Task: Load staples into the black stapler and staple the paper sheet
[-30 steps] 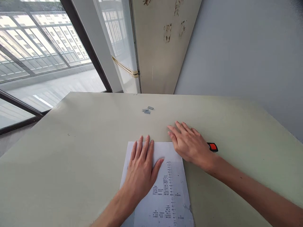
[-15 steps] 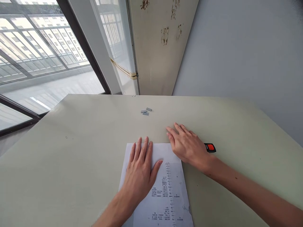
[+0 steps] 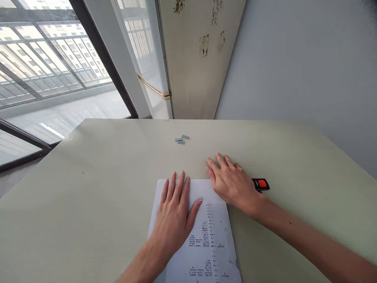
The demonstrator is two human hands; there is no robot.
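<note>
My left hand (image 3: 173,218) lies flat on a stack of printed paper (image 3: 216,232), fingers stretched out past its far edge and thumb to the side. The print appears upside down from here. Over the paper's far right corner is my right hand (image 3: 231,181), palm down, with its fingers extended toward the upper left. From behind its wrist side sticks out the end of a black stapler (image 3: 262,184) with an orange-red patch. The hand covers the rest of it, so its contact with the palm is hidden. Several short strips of staples (image 3: 180,140) lie beyond the hands.
A pale table (image 3: 88,204) carries everything. Behind it stand a cream panel (image 3: 197,78) with peeled brown spots and a yellowish handle (image 3: 153,86). Glass windows (image 3: 53,59) are on the left, a grey-blue wall (image 3: 294,63) on the right.
My right hand has shifted very slightly to the left, and a little more of the stapler's end shows. My left hand and the paper stay in place.
</note>
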